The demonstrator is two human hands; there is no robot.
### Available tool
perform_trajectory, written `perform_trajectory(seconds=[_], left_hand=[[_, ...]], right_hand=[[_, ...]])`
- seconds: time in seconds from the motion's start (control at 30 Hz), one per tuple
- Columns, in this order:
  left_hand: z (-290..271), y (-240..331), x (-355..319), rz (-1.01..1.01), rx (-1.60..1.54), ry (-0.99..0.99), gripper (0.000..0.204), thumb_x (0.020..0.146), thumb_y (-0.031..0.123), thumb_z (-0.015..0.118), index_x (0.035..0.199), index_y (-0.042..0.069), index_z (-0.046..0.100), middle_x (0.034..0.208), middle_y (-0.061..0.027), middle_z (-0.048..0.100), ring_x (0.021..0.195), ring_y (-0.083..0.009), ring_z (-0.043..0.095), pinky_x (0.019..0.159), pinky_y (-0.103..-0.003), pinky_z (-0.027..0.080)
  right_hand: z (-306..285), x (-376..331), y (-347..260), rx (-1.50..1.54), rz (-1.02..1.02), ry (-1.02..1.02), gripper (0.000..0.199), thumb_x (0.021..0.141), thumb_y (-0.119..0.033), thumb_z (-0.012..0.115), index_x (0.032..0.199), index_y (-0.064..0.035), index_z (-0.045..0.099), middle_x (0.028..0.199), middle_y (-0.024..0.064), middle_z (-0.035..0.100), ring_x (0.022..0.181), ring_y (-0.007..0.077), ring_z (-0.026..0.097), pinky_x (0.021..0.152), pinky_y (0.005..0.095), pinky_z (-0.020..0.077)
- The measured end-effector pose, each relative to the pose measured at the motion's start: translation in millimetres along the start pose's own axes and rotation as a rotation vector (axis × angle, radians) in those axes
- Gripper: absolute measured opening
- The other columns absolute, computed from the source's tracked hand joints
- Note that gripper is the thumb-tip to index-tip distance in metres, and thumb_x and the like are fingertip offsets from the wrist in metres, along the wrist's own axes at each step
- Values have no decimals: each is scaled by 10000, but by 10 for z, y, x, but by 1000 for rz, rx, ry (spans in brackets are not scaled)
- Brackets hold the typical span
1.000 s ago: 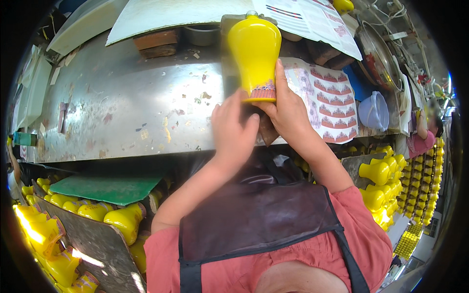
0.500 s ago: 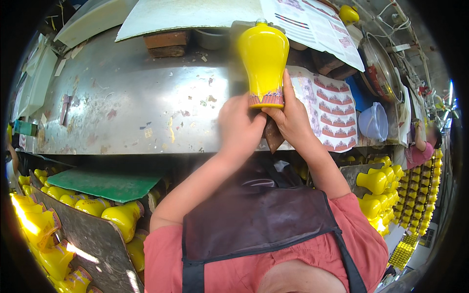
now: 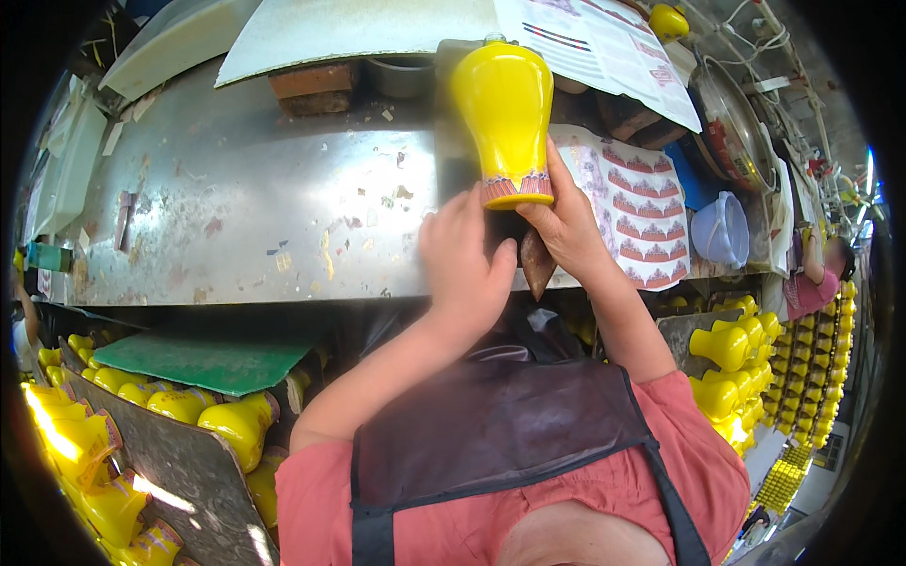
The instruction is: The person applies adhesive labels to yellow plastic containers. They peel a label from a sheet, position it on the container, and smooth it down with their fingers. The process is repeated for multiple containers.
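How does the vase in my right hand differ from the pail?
The vase is yellow; the pail is pale blue. Your right hand holds the vase, while no hand touches the pail. The vase has a patterned band near its base; the pail shows none.

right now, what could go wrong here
The glossy yellow vase could slip, as the right hand holds it only near the base. The patterned band there might smear or crease, with the left hand so close. The right hand might also nudge the printed sheet beside it.
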State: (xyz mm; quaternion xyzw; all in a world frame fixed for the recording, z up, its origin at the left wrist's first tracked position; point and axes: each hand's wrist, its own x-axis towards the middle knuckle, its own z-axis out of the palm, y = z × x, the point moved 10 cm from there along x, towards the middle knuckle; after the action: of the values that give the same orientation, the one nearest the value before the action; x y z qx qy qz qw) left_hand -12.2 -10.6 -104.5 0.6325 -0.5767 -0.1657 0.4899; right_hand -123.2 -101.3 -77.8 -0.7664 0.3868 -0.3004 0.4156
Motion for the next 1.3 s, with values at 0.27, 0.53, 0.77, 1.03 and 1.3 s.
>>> perform_trajectory(seconds=[0.27, 0.53, 0.77, 1.03, 1.3], left_hand=[[136, -99, 21, -58, -16, -45, 611, 832, 189, 666, 1406, 23, 538, 1377, -201, 573, 1367, -380, 452, 1176, -480, 269], [175, -72, 192, -12, 67, -142, 643, 764, 193, 738, 1352, 23, 544, 1292, -190, 589, 1267, -402, 497, 1087, -534, 357], [-195, 112, 396, 107, 277, 88, 911, 745, 186, 821, 1543, 89, 391, 1438, -255, 435, 1282, -412, 463, 1090, -503, 385], [21, -86, 540, 69, -26, -62, 854, 691, 206, 913, 1442, 45, 541, 1425, -217, 471, 1260, -384, 508, 1081, -469, 428], [69, 128, 513, 252, 338, -24, 1047, 676, 210, 946, 1547, 29, 392, 1429, -219, 476, 1271, -352, 539, 1031, -431, 480]], right_hand=[[-6, -32, 12, -17, -28, -2, 801, 994, -163, 652, 1627, -44, 177, 1271, 186, 680, 1141, 284, 690, 955, 355, 531], [-38, -4, -81, -113, -39, -22, 838, 978, -234, 689, 1618, -52, 181, 1239, 208, 685, 1110, 352, 699, 933, 381, 541], [-94, -39, -44, -406, 112, -75, 911, 893, -182, 745, 1621, -54, 213, 1196, 293, 662, 996, 425, 696, 871, 414, 541], [-233, -57, 107, -191, 97, 55, 777, 850, -274, 776, 1514, -51, 441, 785, 161, 682, 599, 201, 639, 600, 333, 511], [-246, -22, 547, -98, 360, -49, 655, 850, -310, 782, 1398, -17, 576, 853, 103, 732, 764, 159, 679, 742, 327, 555]])
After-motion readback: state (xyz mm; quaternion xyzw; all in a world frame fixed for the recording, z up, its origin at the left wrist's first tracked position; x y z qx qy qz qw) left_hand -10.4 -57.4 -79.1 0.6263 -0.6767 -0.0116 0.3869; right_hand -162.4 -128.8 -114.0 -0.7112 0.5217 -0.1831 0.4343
